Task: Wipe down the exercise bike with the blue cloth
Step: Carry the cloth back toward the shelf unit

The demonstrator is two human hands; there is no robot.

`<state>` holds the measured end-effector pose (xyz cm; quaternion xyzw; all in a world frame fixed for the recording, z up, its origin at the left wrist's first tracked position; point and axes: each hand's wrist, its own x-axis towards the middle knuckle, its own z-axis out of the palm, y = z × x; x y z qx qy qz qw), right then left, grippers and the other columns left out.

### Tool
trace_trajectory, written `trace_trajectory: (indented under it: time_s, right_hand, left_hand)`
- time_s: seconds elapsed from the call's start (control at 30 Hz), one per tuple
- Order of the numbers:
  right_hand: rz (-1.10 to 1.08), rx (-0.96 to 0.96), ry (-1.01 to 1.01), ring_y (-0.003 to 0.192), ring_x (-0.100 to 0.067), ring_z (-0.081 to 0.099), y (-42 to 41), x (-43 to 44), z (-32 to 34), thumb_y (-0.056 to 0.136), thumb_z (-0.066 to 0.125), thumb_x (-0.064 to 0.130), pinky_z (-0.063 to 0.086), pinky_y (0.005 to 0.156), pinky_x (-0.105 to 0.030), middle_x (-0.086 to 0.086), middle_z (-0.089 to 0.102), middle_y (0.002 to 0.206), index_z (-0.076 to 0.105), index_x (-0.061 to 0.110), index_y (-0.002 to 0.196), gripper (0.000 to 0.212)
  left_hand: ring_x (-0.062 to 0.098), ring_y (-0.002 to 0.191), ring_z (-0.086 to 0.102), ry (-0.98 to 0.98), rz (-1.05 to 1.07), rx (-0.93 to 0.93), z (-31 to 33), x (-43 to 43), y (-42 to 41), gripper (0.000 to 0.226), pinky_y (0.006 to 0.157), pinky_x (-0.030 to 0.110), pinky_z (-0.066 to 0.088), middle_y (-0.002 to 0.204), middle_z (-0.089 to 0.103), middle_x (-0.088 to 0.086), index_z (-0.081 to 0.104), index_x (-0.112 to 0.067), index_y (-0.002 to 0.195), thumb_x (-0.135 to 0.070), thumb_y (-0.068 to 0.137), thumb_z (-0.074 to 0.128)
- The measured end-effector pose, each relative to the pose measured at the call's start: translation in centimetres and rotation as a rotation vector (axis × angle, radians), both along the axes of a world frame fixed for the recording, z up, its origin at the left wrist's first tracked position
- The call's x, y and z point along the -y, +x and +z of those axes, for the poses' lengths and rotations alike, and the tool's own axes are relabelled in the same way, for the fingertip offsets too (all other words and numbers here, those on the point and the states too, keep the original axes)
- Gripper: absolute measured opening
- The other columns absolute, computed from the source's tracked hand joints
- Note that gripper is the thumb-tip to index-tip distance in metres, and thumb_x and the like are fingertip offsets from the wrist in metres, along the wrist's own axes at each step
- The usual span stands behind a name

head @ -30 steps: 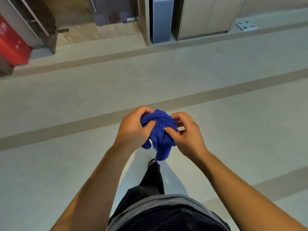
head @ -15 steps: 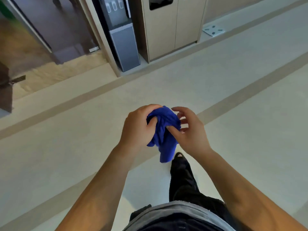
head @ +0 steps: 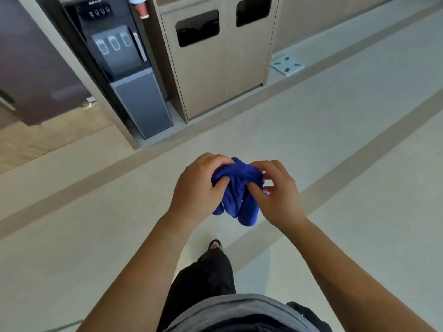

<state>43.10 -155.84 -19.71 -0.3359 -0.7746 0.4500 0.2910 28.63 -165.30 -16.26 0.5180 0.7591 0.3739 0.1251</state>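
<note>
A bunched, soft blue cloth point(head: 237, 190), held two-handed.
At 9 o'clock the left hand point(head: 196, 188) grips it, at 3 the right hand point(head: 278, 195) pinches; ends dangling at 6 may slip free.

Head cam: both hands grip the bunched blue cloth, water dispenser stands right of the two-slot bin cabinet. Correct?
Not quite. In the head view the water dispenser stands left of the two-slot bin cabinet, not right. The rest holds: the left hand and right hand both grip the bunched blue cloth.
</note>
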Motion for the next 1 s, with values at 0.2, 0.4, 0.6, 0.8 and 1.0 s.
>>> trace_trajectory:
  time_s: [0.2, 0.4, 0.6, 0.8, 1.0]
  right_hand:
    - [-0.031, 0.000, -0.012, 0.090, 0.000, 0.054, -9.8, -15.3, -1.1, 0.080, 0.059, 0.011, 0.050, 0.070, -0.017, 0.019, 0.053, 0.100, 0.049, 0.053, 0.088, 0.044]
    - [-0.068, 0.002, -0.037, 0.091, 0.005, 0.052, -19.5, -30.7, 1.1, 0.081, 0.054, 0.006, 0.048, 0.071, -0.021, 0.018, 0.051, 0.100, 0.048, 0.053, 0.086, 0.047]
    - [-0.159, -0.065, -0.020, 0.091, 0.005, 0.052, -26.3, -44.7, 2.9, 0.081, 0.055, 0.005, 0.052, 0.075, -0.029, 0.016, 0.052, 0.101, 0.051, 0.049, 0.087, 0.045]
    - [-0.158, -0.084, -0.017, 0.090, 0.001, 0.053, -30.9, -58.8, 2.5, 0.080, 0.056, 0.006, 0.054, 0.076, -0.034, 0.016, 0.053, 0.099, 0.053, 0.046, 0.089, 0.041]
    - [-0.117, -0.093, -0.036, 0.091, 0.005, 0.052, -35.6, -75.4, 1.7, 0.081, 0.056, 0.008, 0.054, 0.078, -0.032, 0.018, 0.053, 0.102, 0.056, 0.044, 0.094, 0.039]
  left_hand:
    - [0.006, 0.091, 0.055, 0.023, -0.031, 0.048, -2.0, -16.4, -9.3, 0.030, 0.078, 0.018, 0.046, 0.102, 0.060, -0.014, 0.058, -0.023, 0.105, -0.003, 0.084, 0.050]
    - [0.007, 0.090, 0.056, 0.044, -0.052, 0.115, -0.4, -32.9, -18.7, 0.034, 0.075, 0.029, 0.051, 0.101, 0.061, -0.014, 0.057, -0.025, 0.106, -0.001, 0.085, 0.046]
    - [0.004, 0.088, 0.054, 0.081, -0.110, 0.065, 2.0, -47.6, -25.7, 0.033, 0.072, 0.021, 0.047, 0.099, 0.060, -0.016, 0.057, -0.027, 0.103, -0.002, 0.084, 0.048]
    - [0.008, 0.090, 0.057, 0.069, -0.102, 0.055, 1.8, -61.6, -30.4, 0.031, 0.075, 0.022, 0.047, 0.101, 0.062, -0.012, 0.059, -0.025, 0.104, -0.004, 0.084, 0.048]
    - [0.006, 0.090, 0.055, 0.016, -0.080, 0.011, 1.8, -77.7, -34.9, 0.033, 0.077, 0.012, 0.041, 0.101, 0.060, -0.013, 0.059, -0.025, 0.105, -0.003, 0.082, 0.050]
